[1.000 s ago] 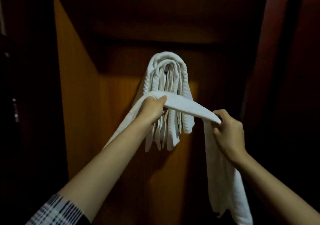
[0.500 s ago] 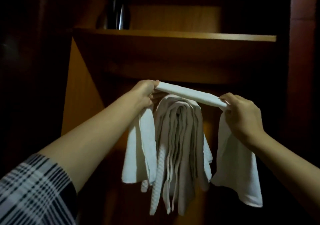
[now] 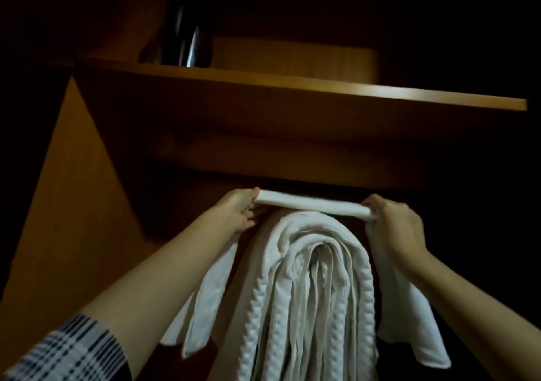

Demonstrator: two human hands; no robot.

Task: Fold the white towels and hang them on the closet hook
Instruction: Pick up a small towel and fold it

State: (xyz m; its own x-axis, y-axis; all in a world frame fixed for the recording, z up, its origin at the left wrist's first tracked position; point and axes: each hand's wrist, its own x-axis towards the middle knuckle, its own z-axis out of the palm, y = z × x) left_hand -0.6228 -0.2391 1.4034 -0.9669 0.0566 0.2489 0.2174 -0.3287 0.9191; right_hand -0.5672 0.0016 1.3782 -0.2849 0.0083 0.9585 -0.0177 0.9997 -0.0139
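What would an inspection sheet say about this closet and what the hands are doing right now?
Surface: wooden shelf above the closet wall.
Job's things: stretched towel held level just above the hung towels; its ends droop at both sides. Hook hidden.
Clutter: dark shiny object on the shelf, unclear.
Hands: left hand and right hand each grip the stretched towel.
Cables: nothing seen.
Surroundings: dark; plaid sleeve.

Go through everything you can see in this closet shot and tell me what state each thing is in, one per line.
Folded towel: held stretched level above the hung pile, both ends drooping.
Left hand: grips the towel's left end.
Right hand: grips its right end.
Hung towels: draped in layers; the hook itself is hidden.
Shelf: fixed above, a dark object standing on it.
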